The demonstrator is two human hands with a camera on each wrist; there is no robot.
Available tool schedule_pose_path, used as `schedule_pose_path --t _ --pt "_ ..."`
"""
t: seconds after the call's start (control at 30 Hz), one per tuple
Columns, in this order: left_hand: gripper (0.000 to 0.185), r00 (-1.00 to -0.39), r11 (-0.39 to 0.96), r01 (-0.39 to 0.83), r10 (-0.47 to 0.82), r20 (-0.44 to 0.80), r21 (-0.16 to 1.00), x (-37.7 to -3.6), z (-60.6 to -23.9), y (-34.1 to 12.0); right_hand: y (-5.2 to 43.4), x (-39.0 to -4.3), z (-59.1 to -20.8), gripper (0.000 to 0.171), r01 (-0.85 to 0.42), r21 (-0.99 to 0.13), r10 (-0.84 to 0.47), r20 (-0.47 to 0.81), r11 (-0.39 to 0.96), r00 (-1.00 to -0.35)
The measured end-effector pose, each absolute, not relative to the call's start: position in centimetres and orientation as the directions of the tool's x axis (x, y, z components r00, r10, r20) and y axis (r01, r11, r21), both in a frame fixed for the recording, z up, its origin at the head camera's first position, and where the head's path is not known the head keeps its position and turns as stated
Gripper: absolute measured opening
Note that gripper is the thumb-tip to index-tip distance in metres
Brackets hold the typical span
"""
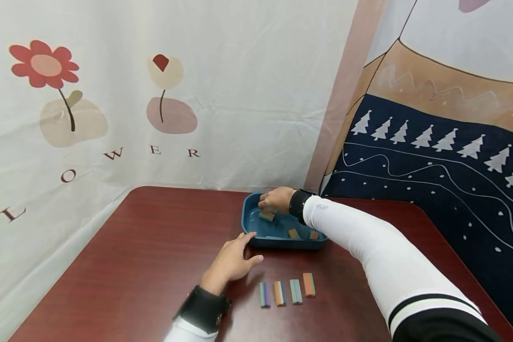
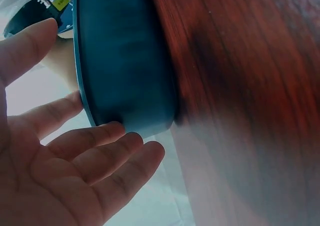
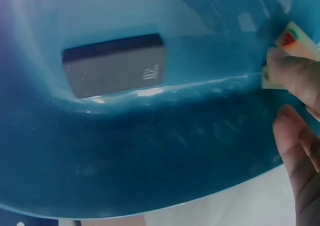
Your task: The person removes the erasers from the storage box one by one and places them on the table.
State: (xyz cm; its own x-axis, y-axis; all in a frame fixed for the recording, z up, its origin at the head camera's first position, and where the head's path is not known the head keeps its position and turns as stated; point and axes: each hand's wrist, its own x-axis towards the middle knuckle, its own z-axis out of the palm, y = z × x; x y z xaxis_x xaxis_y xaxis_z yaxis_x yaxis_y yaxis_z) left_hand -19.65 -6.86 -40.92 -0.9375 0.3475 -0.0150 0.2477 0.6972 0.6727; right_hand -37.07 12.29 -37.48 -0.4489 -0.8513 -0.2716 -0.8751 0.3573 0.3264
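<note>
Four blocks [image 1: 287, 291] lie before the tray [image 1: 250, 219].

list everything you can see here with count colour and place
tray: 1, blue, far middle of the table
blocks in tray: 3 visible, multicoloured; one under the right hand, two near the front wall
blocks on table: 4, striped in mixed colours, in a row in front of the tray
table: 1, dark red wood
curtain: 1, white with flowers, behind left
cloth: 1, navy with white trees, right
left hand: fingers straight, touching the tray's front corner
right hand: inside the tray, pinching a block
</note>
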Motion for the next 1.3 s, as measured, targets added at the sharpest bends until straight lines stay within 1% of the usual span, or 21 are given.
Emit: schedule_pose_path --t 0.13,0.2,0.37,0.6,0.83,1.0,1.2,1.3 --pt "0.062 -0.935 0.702 0.245 0.355 -0.029 0.669 -19.3 -41.1 -6.8 12.5 -37.1 -38.7 0.045 -0.877 0.345 -0.856 -0.279 0.334 -0.436" --pt "0.062 -0.934 0.702 0.243 0.357 -0.034 0.670 -19.2 -41.2 -6.8 12.5 -37.1 -39.1 0.043 -0.879 0.359 -0.868 -0.267 0.314 -0.420" --pt "0.062 -0.936 0.703 0.238 0.349 -0.034 0.670 -19.3 -41.1 -6.7 12.2 -37.4 -39.7 0.032 -0.879 0.377 -0.890 -0.229 0.291 -0.394" --pt "0.063 -0.941 0.715 0.252 0.339 -0.009 0.652 -19.8 -40.6 -6.6 11.6 -38.3 -39.1 0.026 -0.894 0.344 -0.890 -0.248 0.289 -0.383" --pt "0.062 -0.944 0.722 0.246 0.331 -0.011 0.647 -19.9 -40.5 -6.7 11.3 -38.7 -38.6 0.023 -0.896 0.366 -0.892 -0.270 0.253 -0.362" --pt "0.063 -0.940 0.721 0.253 0.342 -0.014 0.645 -20.0 -40.5 -6.5 11.5 -38.6 -38.8 0.024 -0.890 0.382 -0.891 -0.269 0.250 -0.366" --pt "0.064 -0.938 0.728 0.253 0.345 -0.022 0.637 -20.2 -40.4 -6.4 11.9 -38.6 -38.8 0.023 -0.884 0.382 -0.898 -0.232 0.269 -0.374" --pt "0.064 -0.936 0.733 0.257 0.352 -0.028 0.629 -20.4 -40.4 -6.3 12.2 -38.3 -38.5 0.022 -0.874 0.369 -0.891 -0.201 0.315 -0.406"
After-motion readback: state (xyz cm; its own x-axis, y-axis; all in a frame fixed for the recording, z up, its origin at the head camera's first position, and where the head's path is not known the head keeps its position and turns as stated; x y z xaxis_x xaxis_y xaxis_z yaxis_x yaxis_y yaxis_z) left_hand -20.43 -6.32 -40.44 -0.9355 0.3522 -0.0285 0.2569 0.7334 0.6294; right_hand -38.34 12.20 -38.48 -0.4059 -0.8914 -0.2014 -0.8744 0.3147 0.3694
